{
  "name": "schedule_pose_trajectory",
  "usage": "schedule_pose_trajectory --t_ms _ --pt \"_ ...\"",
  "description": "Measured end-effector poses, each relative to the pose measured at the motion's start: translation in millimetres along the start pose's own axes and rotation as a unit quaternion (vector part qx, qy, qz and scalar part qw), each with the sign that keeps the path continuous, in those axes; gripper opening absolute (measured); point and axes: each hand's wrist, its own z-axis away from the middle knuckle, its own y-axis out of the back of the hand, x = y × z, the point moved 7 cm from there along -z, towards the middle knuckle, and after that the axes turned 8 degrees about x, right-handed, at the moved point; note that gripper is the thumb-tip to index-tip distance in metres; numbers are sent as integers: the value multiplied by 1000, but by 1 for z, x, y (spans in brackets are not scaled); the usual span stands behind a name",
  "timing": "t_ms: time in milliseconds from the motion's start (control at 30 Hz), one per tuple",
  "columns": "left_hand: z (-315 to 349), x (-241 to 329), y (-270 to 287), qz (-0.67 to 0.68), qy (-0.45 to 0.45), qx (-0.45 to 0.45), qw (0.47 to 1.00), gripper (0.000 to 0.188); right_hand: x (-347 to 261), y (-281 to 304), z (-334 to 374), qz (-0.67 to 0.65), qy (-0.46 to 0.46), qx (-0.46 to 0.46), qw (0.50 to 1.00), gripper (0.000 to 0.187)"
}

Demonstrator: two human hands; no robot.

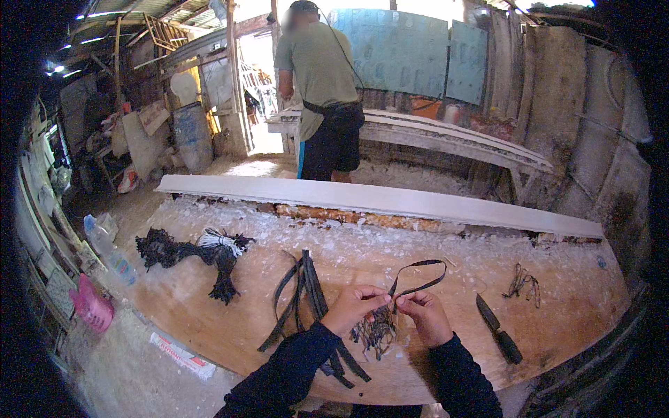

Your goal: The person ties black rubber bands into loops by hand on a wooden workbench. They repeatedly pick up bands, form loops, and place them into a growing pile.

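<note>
Strip (424, 263) is seemingly being looped, lower centre | being pinched by left hand (354, 306), right hand (426, 318) | precision likely being needed next

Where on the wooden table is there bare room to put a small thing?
The table looks bare at left front, between the dark cord bundle and the black strips, and at right, between the knife and the table's edge. The middle is crowded: strips, tie pile, left hand and right hand, gripping a black strap.
</note>
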Motion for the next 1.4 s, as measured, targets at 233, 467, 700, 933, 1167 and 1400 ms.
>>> schedule_pose_trajectory --t_ms 233,467,700,933,1167,1400 --pt "0 -2 3 -26 11 17 999 17 -4 -8 4 43 47 -15 998 8" --pt "1 2 -2 5 -11 -4 1000 16 -6 -8 1 57 95 3 994 9" --pt "2 4 -3 31 -8 -5 999 20 -5 -5 2 56 60 3 997 9" --pt "2 -1 -4 -1 9 -33 999 20 -8 -5 1 28 66 1 997 10" --pt "2 -1 -7 83 18 -24 996 12 -10 -14 8 20 57 -29 998 7" --pt "0 -2 -6 111 -5 -24 994 14 -13 -17 10 26 53 -26 998 7"
